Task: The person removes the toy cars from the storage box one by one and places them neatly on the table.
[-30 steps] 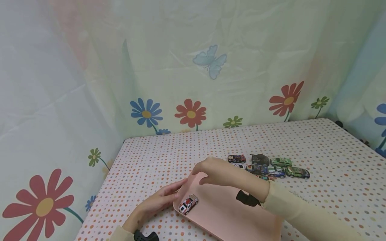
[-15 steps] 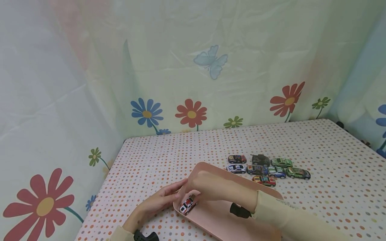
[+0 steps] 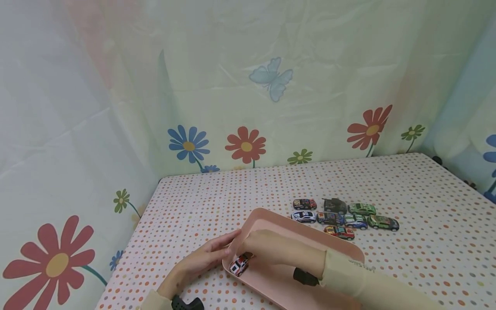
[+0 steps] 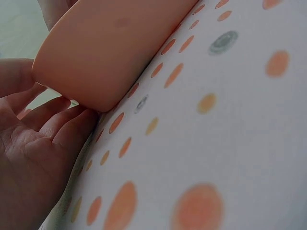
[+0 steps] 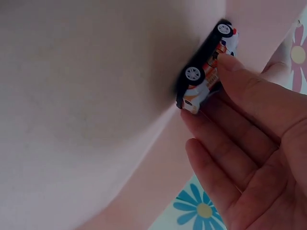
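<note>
In the head view, a pink tray (image 3: 310,234) lies slantwise on the dotted table. My left hand (image 3: 205,257) holds its left end from outside; the left wrist view has thumb and fingers against the tray's end wall (image 4: 110,43). Inside the tray's left end is a white, red and black toy car (image 3: 239,264). My right hand (image 3: 265,246) reaches into the tray and pinches this toy car (image 5: 206,72), the thumb on its side and fingertips at its far side and end. Those fingertips are partly hidden behind the car.
Right of the tray, several toy cars stand grouped on the table (image 3: 193,202), among them a red one (image 3: 339,233), a white one (image 3: 303,217) and a green one (image 3: 362,209). A flower-printed curtain (image 3: 310,107) hangs behind the table.
My right hand has come down from above the tray's far rim to the toy car inside and now pinches it. The left hand has stayed at the tray's end.
</note>
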The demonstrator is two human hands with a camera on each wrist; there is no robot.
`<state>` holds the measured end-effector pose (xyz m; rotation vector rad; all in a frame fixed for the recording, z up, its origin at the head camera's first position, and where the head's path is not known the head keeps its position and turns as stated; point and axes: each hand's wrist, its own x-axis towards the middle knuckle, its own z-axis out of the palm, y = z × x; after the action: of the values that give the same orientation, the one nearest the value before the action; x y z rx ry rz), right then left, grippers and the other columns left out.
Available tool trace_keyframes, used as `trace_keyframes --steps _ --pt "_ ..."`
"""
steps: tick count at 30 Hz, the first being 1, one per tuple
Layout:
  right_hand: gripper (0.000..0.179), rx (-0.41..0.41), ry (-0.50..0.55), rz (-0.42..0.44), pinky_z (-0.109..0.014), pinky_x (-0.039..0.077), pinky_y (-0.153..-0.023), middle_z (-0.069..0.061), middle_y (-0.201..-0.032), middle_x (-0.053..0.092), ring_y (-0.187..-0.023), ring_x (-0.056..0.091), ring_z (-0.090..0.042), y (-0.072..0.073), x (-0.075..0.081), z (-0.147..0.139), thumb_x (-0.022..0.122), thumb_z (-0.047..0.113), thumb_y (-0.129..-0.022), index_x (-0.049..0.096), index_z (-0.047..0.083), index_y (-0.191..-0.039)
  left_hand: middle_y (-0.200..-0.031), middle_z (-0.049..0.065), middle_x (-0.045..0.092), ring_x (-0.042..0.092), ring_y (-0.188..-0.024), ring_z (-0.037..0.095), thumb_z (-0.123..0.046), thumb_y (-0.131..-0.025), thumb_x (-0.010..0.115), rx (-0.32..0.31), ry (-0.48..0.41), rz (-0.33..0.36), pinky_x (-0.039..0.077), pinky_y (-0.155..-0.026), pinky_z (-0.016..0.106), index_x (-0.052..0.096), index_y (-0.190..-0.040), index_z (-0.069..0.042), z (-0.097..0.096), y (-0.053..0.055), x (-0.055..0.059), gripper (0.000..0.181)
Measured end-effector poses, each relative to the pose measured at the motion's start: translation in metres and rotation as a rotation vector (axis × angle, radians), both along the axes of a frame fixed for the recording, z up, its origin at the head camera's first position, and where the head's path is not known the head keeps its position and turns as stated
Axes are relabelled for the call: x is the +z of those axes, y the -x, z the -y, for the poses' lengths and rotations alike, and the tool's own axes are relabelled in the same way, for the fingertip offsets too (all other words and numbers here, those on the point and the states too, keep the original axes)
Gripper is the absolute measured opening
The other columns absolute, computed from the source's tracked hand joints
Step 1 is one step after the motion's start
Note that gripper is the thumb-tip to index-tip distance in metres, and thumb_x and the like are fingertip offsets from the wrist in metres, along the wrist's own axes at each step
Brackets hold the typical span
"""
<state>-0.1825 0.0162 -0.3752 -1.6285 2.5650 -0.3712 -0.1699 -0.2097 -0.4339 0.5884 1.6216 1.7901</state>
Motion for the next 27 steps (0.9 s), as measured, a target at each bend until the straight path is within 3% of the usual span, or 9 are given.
trace_keyframes --steps 7,14,21,27 --pt "0.026 -0.01 0.006 -0.085 -0.011 0.04 -0.067 0.02 -0.081 0.062 -0.072 0.049 0.008 -0.0025 -0.0066 0.0046 0.075 0.003 -0.072 0.071 0.023 -0.088 -0.154 0.007 0.012 0.025 -0.134 0.022 -0.012 -0.101 0.04 0.0 -0.012 -0.008 0.028 -0.105 0.032 0.022 -0.15 -0.011 -0.0006 0.0009 -0.0003 0.051" --pt "0.024 -0.055 -0.049 -0.137 -0.013 0.041 -0.065 0.02 -0.078 0.06 -0.071 0.049 0.004 -0.0058 -0.0085 0.0079 0.073 0.005 -0.075 0.07 0.025 -0.088 -0.154 0.007 0.014 0.025 -0.134 0.022 -0.012 -0.101 0.04 0.006 -0.006 -0.008 0.028 -0.104 0.032 0.023 -0.149 -0.011 0.0006 0.0011 -0.0026 0.051" --pt "0.013 -0.055 -0.077 -0.145 -0.014 0.04 -0.065 0.019 -0.074 0.059 -0.069 0.048 0.003 -0.0064 -0.0056 0.0065 0.076 0.014 -0.075 0.069 0.024 -0.081 -0.154 0.007 0.014 0.026 -0.134 0.022 -0.012 -0.101 0.04 0.005 -0.002 -0.006 0.031 -0.103 0.034 0.023 -0.149 -0.011 0.0003 0.0003 -0.0022 0.051" --pt "0.015 -0.038 -0.031 -0.119 -0.014 0.04 -0.07 0.018 -0.077 0.059 -0.072 0.049 0.003 -0.0016 0.0005 -0.0016 0.077 0.013 -0.073 0.07 0.021 -0.083 -0.154 0.006 0.015 0.024 -0.135 0.021 -0.011 -0.101 0.041 0.01 -0.001 -0.003 0.029 -0.104 0.033 0.025 -0.149 -0.012 -0.0007 0.0005 -0.001 0.051"
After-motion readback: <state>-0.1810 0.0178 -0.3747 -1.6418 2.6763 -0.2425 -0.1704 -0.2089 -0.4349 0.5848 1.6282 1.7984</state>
